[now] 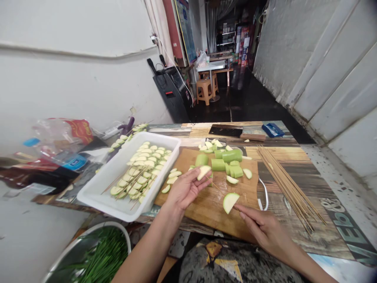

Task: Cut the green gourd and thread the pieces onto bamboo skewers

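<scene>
My left hand (185, 188) is pinched on a pale zucchini slice (204, 171) above the wooden cutting board (206, 204). My right hand (260, 228) holds a thin bamboo skewer (219, 188) with another zucchini slice (229, 202) threaded on it; the skewer's tip points toward the left hand's slice. Green zucchini chunks (228, 163) and loose slices lie at the board's far end.
A white tray (97, 188) of skewered zucchini sits left of the board. Loose bamboo skewers (287, 182) lie to the right. A cleaver (226, 131) rests behind the board. A bowl of green chives (100, 257) stands at lower left, with bags and clutter along the wall.
</scene>
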Motion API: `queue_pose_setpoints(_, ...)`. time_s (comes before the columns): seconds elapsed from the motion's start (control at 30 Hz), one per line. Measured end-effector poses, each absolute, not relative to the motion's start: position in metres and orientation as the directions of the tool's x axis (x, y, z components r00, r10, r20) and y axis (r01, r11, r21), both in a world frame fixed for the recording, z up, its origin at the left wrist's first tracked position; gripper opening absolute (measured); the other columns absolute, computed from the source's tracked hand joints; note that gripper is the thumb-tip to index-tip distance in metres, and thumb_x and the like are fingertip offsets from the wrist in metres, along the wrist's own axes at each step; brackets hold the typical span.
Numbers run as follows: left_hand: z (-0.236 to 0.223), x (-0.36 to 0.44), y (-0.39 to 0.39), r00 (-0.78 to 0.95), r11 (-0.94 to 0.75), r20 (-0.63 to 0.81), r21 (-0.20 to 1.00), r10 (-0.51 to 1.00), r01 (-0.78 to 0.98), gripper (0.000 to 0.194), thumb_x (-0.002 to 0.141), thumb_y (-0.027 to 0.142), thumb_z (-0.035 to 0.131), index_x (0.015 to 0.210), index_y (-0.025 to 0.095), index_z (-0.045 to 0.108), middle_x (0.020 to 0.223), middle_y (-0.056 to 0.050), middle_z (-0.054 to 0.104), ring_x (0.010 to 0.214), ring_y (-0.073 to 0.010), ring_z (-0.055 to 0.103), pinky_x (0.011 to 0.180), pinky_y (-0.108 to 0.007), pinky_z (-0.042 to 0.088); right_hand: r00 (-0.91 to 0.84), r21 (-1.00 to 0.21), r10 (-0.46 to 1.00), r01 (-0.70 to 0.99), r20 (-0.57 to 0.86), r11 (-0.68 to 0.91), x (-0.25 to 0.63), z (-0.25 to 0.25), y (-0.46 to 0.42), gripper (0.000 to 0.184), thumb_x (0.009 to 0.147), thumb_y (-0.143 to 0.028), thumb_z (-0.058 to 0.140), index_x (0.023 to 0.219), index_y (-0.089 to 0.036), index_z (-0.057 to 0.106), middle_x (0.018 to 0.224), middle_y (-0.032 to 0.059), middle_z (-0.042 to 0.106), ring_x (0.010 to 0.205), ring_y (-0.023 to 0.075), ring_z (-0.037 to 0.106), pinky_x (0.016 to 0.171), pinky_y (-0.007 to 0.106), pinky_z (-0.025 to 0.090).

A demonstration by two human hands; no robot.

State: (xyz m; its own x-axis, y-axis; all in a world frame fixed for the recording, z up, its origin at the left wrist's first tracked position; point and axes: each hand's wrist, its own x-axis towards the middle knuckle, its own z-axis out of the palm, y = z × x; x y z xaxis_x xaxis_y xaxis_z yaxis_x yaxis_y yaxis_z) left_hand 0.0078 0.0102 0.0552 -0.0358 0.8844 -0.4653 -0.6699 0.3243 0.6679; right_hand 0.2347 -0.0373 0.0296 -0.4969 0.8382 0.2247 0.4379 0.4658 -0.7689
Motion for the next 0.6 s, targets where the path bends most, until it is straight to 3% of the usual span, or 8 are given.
queue_pose_setpoints(0.3,0.0571,0.0075,0.009,-0.04,0.324,-0.458,0.684,0.888,-0.654,0.009,0.078,0.009,0.054,0.085,0.009,0.06,0.09,-0.012,0.067,0.09,-0.0218,0.064,0.089,-0.043,0.047,-0.477,-0.776,0.85,0.442,0.221,0.45,0.2361,0.0263,-0.0395,0.031,0.086,-0.023,0.043,0.107,-0.02,0.065,0.095,0.0066,0.07,0.079,0.0177,0.068,0.068,0.025,0.055)
queue_pose_setpoints(0.6,0.056,0.0089,0.0089,-0.033,0.317,-0.454,0.671,0.891,-0.671,0.009,0.079,0.01,0.054,0.082,0.008,0.061,0.088,-0.01,0.068,0.088,-0.023,0.064,0.088,-0.044,0.048,-0.48,-0.772,0.845,0.437,0.234,0.462,0.2374,0.0257,-0.041,0.03,0.085,-0.021,0.044,0.105,-0.014,0.065,0.095,0.0082,0.07,0.079,0.0163,0.068,0.071,0.023,0.053)
